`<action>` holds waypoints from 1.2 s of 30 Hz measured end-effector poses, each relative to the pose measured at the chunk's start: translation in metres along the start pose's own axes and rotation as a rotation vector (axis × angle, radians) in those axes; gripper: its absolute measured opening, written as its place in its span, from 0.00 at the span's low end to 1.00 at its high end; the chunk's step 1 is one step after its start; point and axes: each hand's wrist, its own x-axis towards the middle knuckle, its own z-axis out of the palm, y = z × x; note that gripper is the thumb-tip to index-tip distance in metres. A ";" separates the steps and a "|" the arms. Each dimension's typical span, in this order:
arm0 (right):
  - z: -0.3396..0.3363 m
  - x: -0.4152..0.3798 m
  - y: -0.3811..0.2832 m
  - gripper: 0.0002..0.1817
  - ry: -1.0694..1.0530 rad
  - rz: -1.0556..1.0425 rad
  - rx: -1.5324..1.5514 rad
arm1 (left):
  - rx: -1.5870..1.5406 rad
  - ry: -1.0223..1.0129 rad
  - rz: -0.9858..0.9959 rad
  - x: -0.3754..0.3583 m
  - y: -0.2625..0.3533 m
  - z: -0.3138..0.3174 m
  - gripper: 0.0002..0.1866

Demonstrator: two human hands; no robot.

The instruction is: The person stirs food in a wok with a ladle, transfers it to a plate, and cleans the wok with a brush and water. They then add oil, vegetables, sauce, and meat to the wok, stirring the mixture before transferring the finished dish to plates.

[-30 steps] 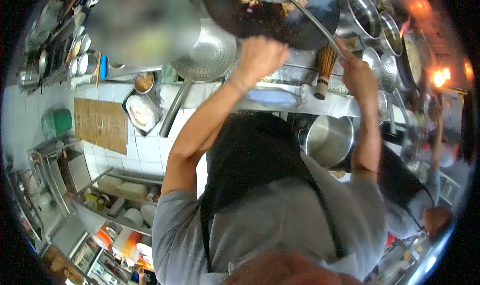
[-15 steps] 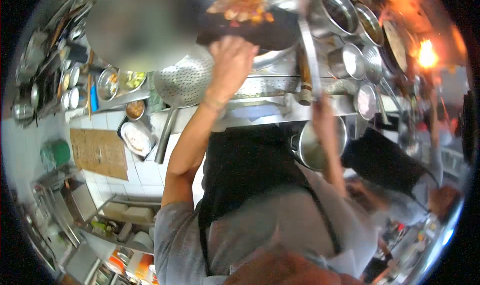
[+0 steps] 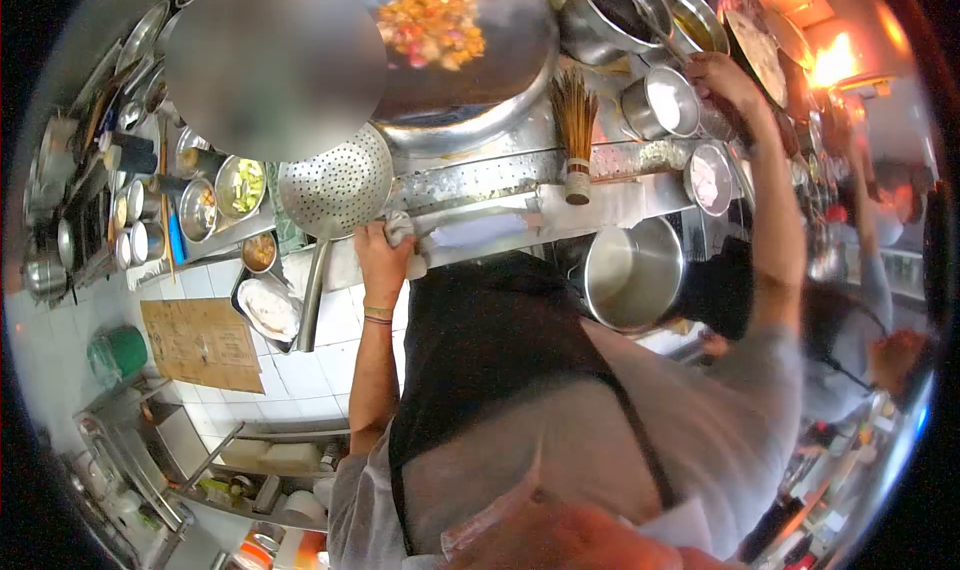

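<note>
My left hand (image 3: 383,260) is closed around a crumpled grey cloth (image 3: 399,228) at the counter's front edge, beside a perforated strainer (image 3: 337,178). To the right, my right hand (image 3: 722,80) grips a long metal handle (image 3: 673,48) that runs over a pot of dark liquid (image 3: 622,8). A pot of yellowish liquid (image 3: 695,22) stands just beyond that hand. The large wok (image 3: 460,90) holds chopped, browned food (image 3: 435,25), with some steam above it. Between wok and pots lies a bamboo brush (image 3: 576,140).
Flames (image 3: 834,60) rise at the upper right, near another person's arm (image 3: 862,180). An empty steel pot (image 3: 635,275) stands by my apron. Bowls of ingredients (image 3: 240,185) line the left. A tray of white stuff (image 3: 268,305) and cardboard (image 3: 203,345) are lower left.
My left hand has left the wok's near rim and come down to the counter edge, onto the cloth. My right hand has moved up and right to the pots. The brush is now uncovered.
</note>
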 end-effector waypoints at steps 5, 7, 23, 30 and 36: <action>-0.026 -0.008 -0.025 0.10 -0.363 0.372 0.927 | -0.758 -0.161 -0.565 -0.014 -0.026 -0.041 0.15; 0.038 -0.051 -0.041 0.10 0.066 -0.110 -0.004 | -1.345 0.001 -0.555 -0.026 -0.023 -0.072 0.19; 0.207 -0.109 -0.158 0.25 0.184 -0.262 0.714 | -1.578 -0.276 -0.535 0.042 0.048 -0.089 0.25; 0.285 -0.059 -0.089 0.22 0.546 -0.545 -0.058 | -1.808 -0.390 -0.648 0.116 0.053 -0.060 0.28; 0.264 0.013 -0.161 0.21 0.235 -0.308 0.107 | -1.622 -0.388 -0.728 0.166 0.075 -0.025 0.20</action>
